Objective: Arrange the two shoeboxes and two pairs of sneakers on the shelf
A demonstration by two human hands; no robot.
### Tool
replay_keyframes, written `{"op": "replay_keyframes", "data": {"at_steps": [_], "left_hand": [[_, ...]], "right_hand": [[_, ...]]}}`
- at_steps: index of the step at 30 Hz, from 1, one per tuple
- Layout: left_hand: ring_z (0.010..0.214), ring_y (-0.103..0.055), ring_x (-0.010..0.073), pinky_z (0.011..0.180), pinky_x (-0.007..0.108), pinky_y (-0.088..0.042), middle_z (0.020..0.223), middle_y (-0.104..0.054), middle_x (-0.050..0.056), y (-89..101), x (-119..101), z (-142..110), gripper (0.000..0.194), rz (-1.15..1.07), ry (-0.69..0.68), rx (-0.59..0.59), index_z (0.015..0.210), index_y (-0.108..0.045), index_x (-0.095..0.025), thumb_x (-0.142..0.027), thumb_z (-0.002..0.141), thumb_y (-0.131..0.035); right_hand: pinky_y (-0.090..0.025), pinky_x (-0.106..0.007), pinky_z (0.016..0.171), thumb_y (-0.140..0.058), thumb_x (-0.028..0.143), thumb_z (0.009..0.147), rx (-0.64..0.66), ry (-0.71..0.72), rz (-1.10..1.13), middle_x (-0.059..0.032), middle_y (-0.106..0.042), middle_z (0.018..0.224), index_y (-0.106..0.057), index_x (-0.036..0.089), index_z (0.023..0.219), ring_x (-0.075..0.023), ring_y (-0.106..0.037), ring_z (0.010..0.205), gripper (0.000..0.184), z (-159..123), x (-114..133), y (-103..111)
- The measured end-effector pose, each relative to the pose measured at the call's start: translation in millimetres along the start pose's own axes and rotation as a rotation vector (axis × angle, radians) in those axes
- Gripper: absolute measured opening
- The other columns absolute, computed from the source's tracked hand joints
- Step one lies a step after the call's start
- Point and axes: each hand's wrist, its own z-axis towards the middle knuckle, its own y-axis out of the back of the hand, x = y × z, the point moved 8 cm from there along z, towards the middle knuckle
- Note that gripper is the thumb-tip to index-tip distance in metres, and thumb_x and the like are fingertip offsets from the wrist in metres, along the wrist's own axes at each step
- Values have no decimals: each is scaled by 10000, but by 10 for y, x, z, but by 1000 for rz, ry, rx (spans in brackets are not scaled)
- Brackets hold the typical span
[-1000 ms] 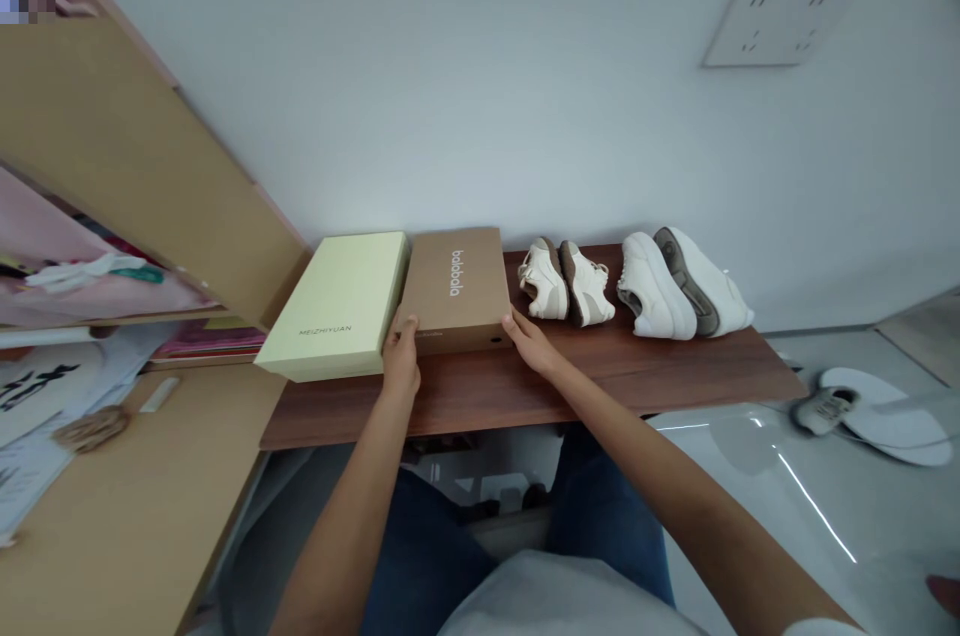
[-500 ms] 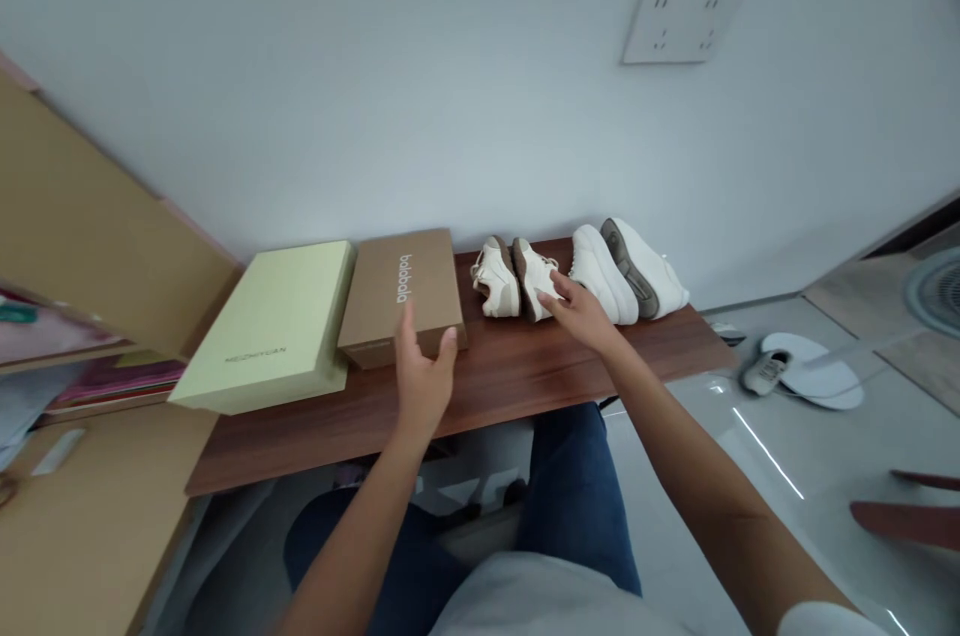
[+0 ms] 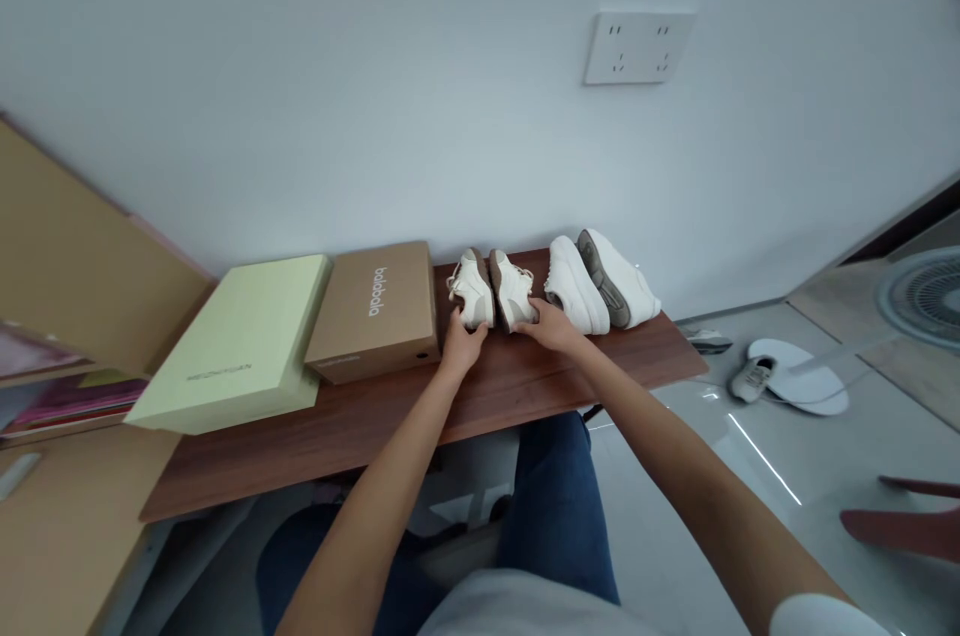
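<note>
Both hands grip the pair of small cream sneakers with tan trim: the left hand (image 3: 461,344) closes on the heel of the left sneaker (image 3: 472,288), the right hand (image 3: 551,324) on the right sneaker (image 3: 511,288). They lie on their sides, soles together, on the dark wooden bench (image 3: 420,406) between the brown cardboard shoebox (image 3: 375,311) and the white chunky sneakers (image 3: 600,281). Fingertips are hidden behind the shoes. Half a second ago the left hand hovered by the shoebox and the right was only reaching.

Bare shelf front (image 3: 390,416) before hands; brown box (image 3: 373,311) left, white sneakers (image 3: 600,268) right.
</note>
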Motion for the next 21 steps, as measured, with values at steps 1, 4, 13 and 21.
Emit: {"op": "replay_keyframes", "data": {"at_steps": [1, 4, 13, 21], "left_hand": [[1270, -582, 293, 1092, 423, -410, 1315, -636, 190, -9, 36, 16, 585, 13, 11, -3, 1285, -562, -138, -240, 754, -787], [1143, -636, 269, 1018, 404, -454, 1172, -698, 145, -19, 75, 36, 452, 74, 41, -3, 1176, -603, -133, -232, 767, -766], [1115, -653, 292, 976, 401, -460, 1117, -705, 141, -12, -405, 37, 328, 340, -109, -5, 1110, -609, -168, -203, 801, -713], [1187, -614, 324, 997, 407, -447, 1171, -668, 223, -186, -819, -9, 300, 796, -259, 209, 1133, -568, -133, -138, 843, -646]], "right_hand": [[-470, -408, 1036, -773, 380, 790, -3, -12, -20, -161, -675, 1301, -590, 125, 1339, -298, -633, 1205, 633, 15, -14, -9], [-506, -359, 921, -767, 387, 802, -12, -11, -66, -121, -731, 1147, -645, 134, 1226, -264, -683, 1047, 509, 54, -24, -14], [-482, -314, 880, -738, 428, 855, -9, 105, -331, -97, -746, 1096, -690, 189, 1123, -259, -688, 1032, 362, 139, 244, 184], [-499, -374, 918, -699, 413, 891, 71, 173, -599, -167, -719, 1195, -632, 201, 1207, -324, -659, 1135, 386, 181, 607, 198]]}}
